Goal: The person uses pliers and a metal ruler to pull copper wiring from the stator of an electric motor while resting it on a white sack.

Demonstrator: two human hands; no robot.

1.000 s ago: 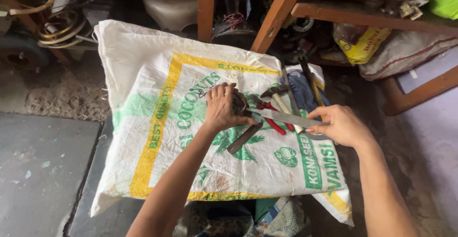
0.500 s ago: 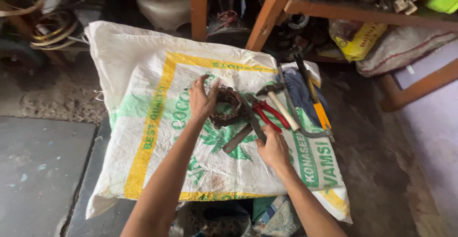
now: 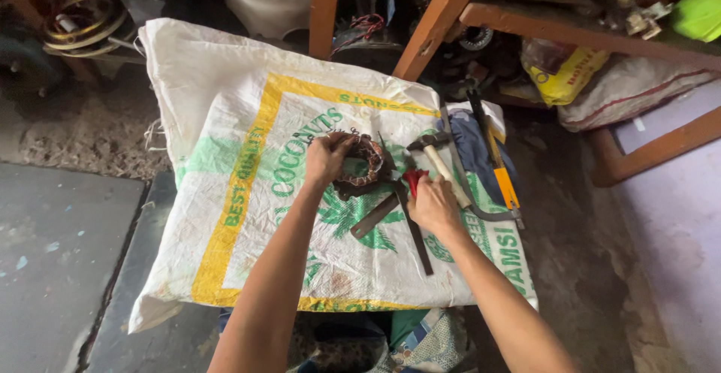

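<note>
Dusty grey floor (image 3: 67, 268), cluttered workshop corner, wooden frame legs (image 3: 435, 20) behind. Spread flat: white woven sack (image 3: 248, 193), yellow border, green lettering and palm print. Yellow bag (image 3: 563, 72) at upper right under the frame. Left hand (image 3: 327, 159) closed on rim of copper-wound motor coil ring (image 3: 364, 166) at sack's centre. Right hand (image 3: 432, 204) closed on red-handled pliers (image 3: 413, 179), just beside hammer (image 3: 439, 159) and yellow-handled screwdriver (image 3: 502, 170).
</note>
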